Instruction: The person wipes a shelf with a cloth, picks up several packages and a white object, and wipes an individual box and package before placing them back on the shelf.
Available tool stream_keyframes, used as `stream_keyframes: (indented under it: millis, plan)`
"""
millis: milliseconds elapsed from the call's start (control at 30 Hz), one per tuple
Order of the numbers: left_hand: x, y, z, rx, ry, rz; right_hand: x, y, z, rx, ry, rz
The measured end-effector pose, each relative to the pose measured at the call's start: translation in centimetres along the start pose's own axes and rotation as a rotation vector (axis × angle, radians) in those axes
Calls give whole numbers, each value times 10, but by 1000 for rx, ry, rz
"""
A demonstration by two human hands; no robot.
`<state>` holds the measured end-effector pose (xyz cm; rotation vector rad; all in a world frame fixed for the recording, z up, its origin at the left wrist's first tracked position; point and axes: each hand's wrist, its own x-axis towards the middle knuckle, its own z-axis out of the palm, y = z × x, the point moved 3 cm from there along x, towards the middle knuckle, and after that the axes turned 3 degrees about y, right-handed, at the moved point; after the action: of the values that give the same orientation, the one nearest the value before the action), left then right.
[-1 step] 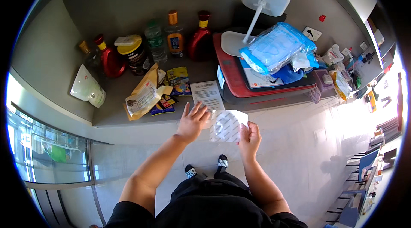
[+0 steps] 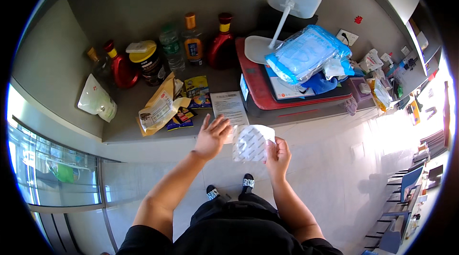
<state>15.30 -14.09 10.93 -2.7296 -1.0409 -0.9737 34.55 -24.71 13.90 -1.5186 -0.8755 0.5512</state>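
My right hand (image 2: 278, 155) grips the right edge of a clear plastic pouch (image 2: 250, 143) that has a round white item inside. I hold it upright in front of me, just below the counter's front edge. My left hand (image 2: 212, 136) is open with fingers spread, its fingertips beside the pouch's left edge and close to a printed paper sheet (image 2: 229, 106) lying on the grey counter (image 2: 119, 128). The left hand holds nothing.
The counter carries two red bottles (image 2: 120, 67), a yellow-lidded jar (image 2: 149, 62), a clear bottle (image 2: 171, 47), an amber bottle (image 2: 192, 39), a kraft paper bag (image 2: 158, 106), colourful packets (image 2: 197, 90) and a white pouch (image 2: 97, 99). A red tray (image 2: 260, 97) holds blue plastic-wrapped bundles (image 2: 306, 54) and a white stand (image 2: 287, 4).
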Motion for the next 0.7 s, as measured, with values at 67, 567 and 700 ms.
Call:
stream_keyframes:
  millis: [67, 567, 700]
  plan:
    - [14, -1, -25, -175, 87, -38, 3, -25, -10, -70, -191, -95]
    - [46, 18, -85, -1144, 357, -688, 53, -73, 14, 98, -498, -277]
    - [9, 22, -50, -889, 369, -757, 56, -63, 20, 553, -263, 298]
